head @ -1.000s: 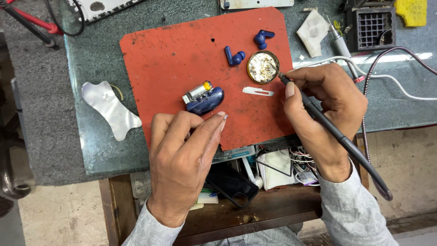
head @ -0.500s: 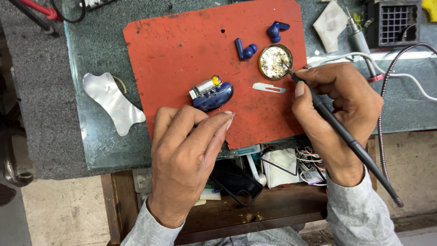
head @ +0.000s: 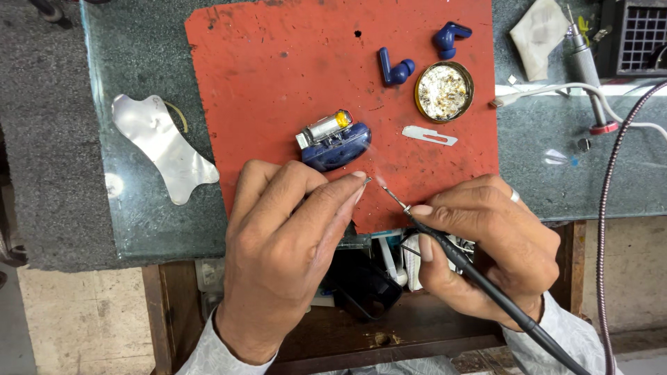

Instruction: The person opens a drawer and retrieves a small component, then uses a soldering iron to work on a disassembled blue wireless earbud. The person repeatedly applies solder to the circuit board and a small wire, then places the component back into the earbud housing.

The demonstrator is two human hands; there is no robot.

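1. The mat (head: pixel 278 76) looks like matt red rubber, scuffed.
2. The case (head: pixel 337 147) is glossy blue plastic.
3. The plate (head: pixel 161 147) is shiny bare metal.
4. The iron (head: pixel 486 285) has a matt black grip and metal tip.
5. The bench (head: pixel 139 208) is polished grey-green stone.

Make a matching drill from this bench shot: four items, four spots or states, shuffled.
Items:
1. soldering iron
2. round tin
3. shiny metal plate
4. blue case with battery

Places or states:
A. on the glass, left of the red mat
B. held in the right hand, tip by the left hand fingertips
C. mid-mat, just above the left hand
D. near the mat's upper right, beside two blue earbuds

Pairs: 1-B, 2-D, 3-A, 4-C
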